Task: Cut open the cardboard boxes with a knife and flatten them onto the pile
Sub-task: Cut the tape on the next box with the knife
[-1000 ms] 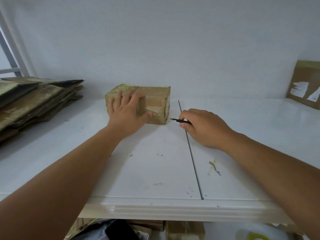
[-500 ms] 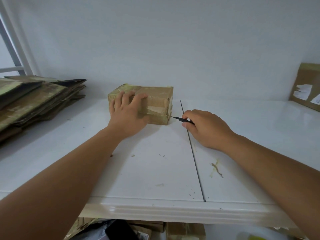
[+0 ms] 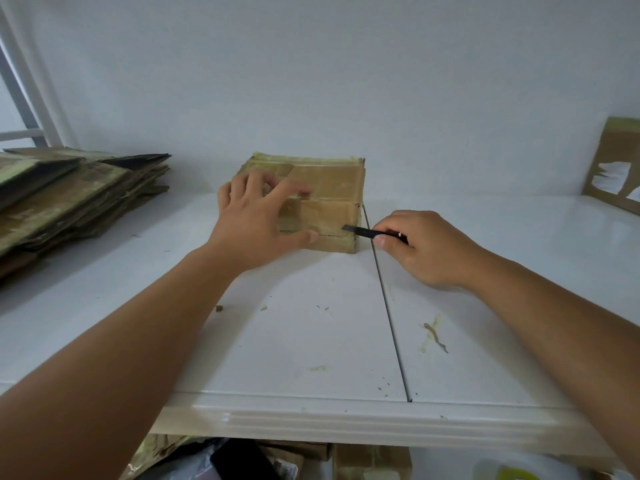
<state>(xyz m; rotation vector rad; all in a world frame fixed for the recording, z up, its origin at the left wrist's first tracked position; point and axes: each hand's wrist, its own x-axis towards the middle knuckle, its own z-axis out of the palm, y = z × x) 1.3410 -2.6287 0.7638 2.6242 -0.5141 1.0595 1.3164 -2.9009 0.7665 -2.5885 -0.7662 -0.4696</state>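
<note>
A taped brown cardboard box (image 3: 332, 188) stands on the white table (image 3: 311, 323) near the wall. My left hand (image 3: 256, 223) lies over its near left part, fingers spread on the top and thumb along the front face. My right hand (image 3: 426, 247) grips a black knife (image 3: 367, 232) just right of the box. The blade tip touches the box's front right edge, where a dark slit runs along the front face. A pile of flattened cardboard (image 3: 69, 199) lies at the left of the table.
Another brown box with torn white labels (image 3: 620, 168) leans at the far right against the wall. A seam (image 3: 388, 317) runs down the tabletop. Cardboard and bags (image 3: 242, 459) lie below the table's front edge.
My right hand moved the knife left until its tip reached the box's front right edge. My left hand shifted on the box, its fingers lifting and spreading.
</note>
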